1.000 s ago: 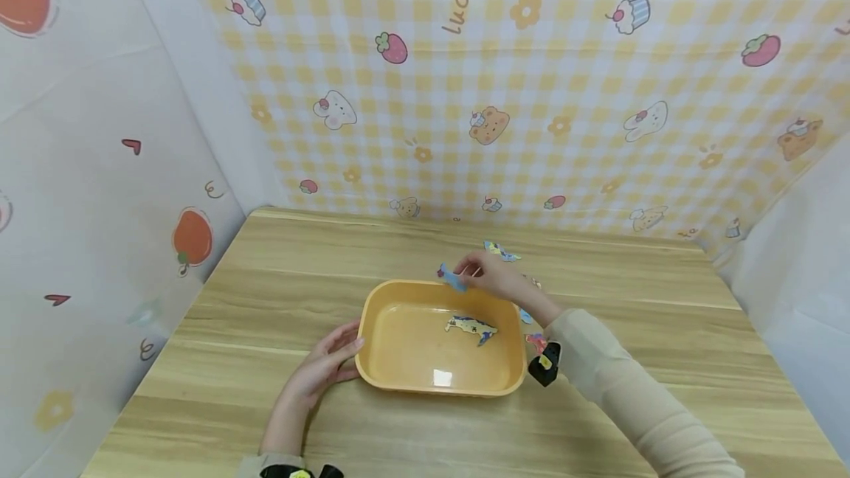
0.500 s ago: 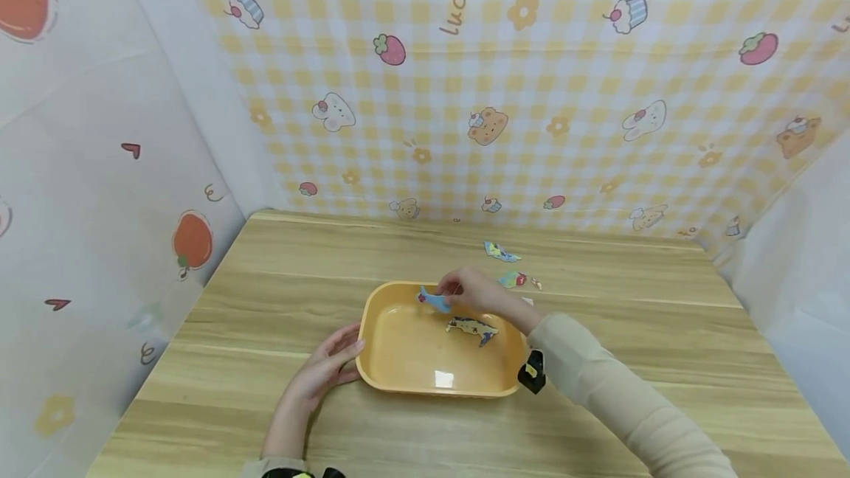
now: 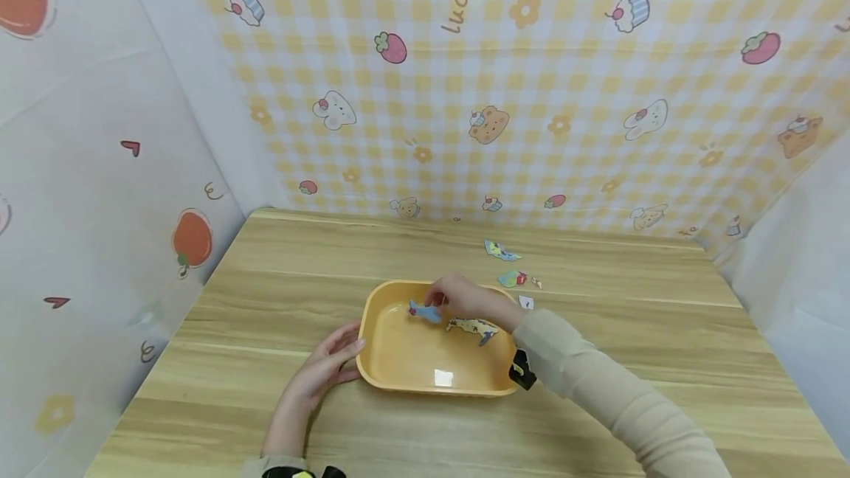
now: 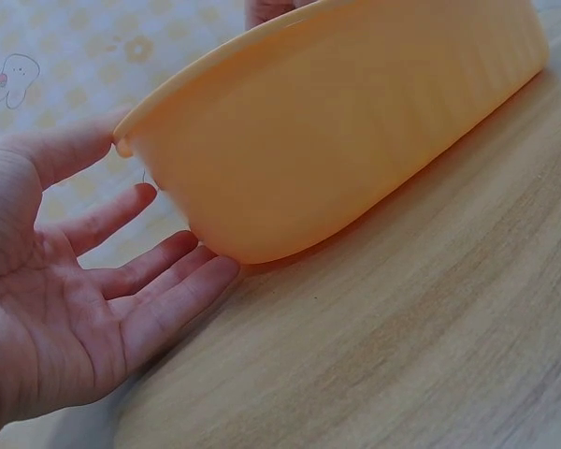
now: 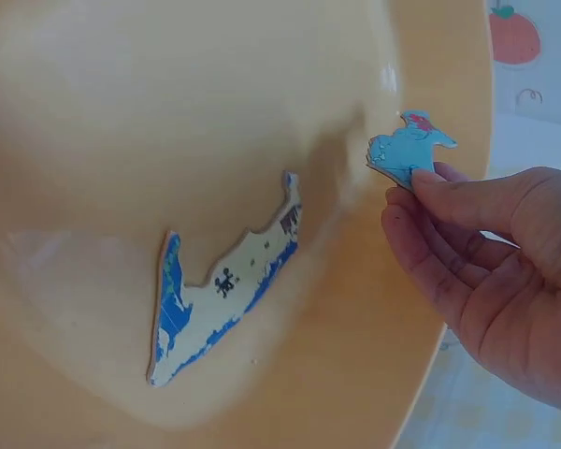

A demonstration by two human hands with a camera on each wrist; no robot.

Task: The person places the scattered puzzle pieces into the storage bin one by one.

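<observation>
My left hand [image 3: 324, 367] steadies the left end of an orange-yellow plastic basin [image 3: 412, 367], the thumb at its rim. In the left wrist view the fairly straight fingers [image 4: 182, 295] touch the basin's outer wall [image 4: 299, 159] low down. Over the inside of the basin, my right hand [image 3: 465, 297] pinches a small light-blue map puzzle piece [image 5: 402, 152] with a red mark between thumb and fingertips. Below and to its right in the head view, a cream map puzzle piece [image 5: 234, 285] with dark-blue edges lies on the basin's floor.
Behind and right of the basin on the wooden table [image 3: 292, 264] lie several more flat pieces: a blue-yellow one [image 3: 501, 251], a green-red one [image 3: 512, 279], a tiny one [image 3: 536, 282] and a white one [image 3: 525, 302]. A patterned cloth [image 3: 432, 94] hangs behind.
My right hand has carried the light-blue puzzle piece left and down from the back rim into the basin. More loose pieces on the table now show. The left hand has stayed put.
</observation>
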